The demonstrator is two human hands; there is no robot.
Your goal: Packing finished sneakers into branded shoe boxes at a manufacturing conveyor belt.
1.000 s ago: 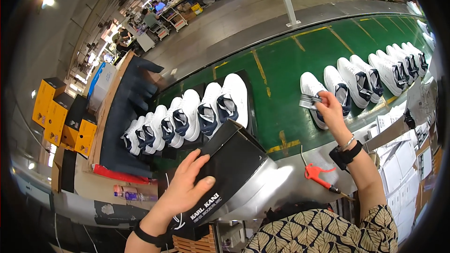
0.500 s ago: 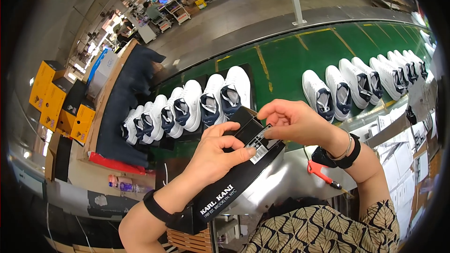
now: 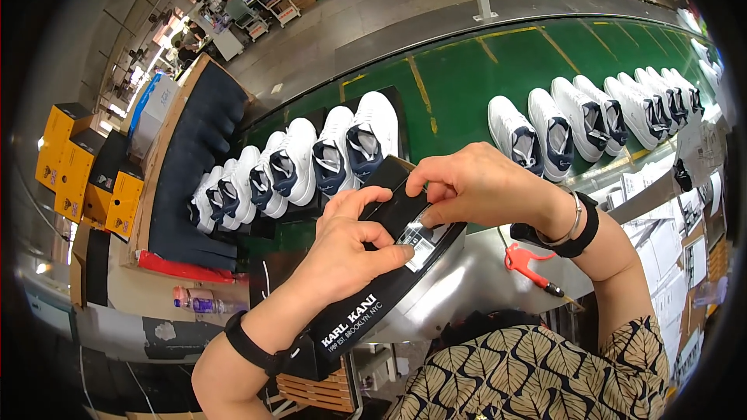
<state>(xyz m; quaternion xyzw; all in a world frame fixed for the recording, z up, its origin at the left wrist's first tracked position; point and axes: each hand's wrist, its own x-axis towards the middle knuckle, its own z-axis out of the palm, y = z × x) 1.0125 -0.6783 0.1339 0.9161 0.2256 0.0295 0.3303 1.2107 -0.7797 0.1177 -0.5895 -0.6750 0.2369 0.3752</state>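
Note:
A black shoebox (image 3: 405,295) with white lettering lies slanted in front of me. A white-and-black label sticker (image 3: 420,253) sits on its narrow side. My left hand (image 3: 342,245) is curled at the near end of the label, thumb pressed on it and fingers bent over the box. Across from it, my right hand (image 3: 475,187) has its thumb on the label's other end and its index finger bent onto the box's dark edge. Whether the whole label lies flat is hidden by my fingers.
White sneakers (image 3: 331,152) with navy lining stand in rows on a green conveyor belt (image 3: 459,70), more sneakers (image 3: 550,134) to the right. A red air gun (image 3: 529,260) lies on the metal table (image 3: 467,288). Yellow-and-black boxes (image 3: 66,159) are stacked left; papers (image 3: 661,241) hang right.
The whole view has shifted a little, so the belt and shoes appear higher and further left. Both hands stay at the label, with only slight finger movement.

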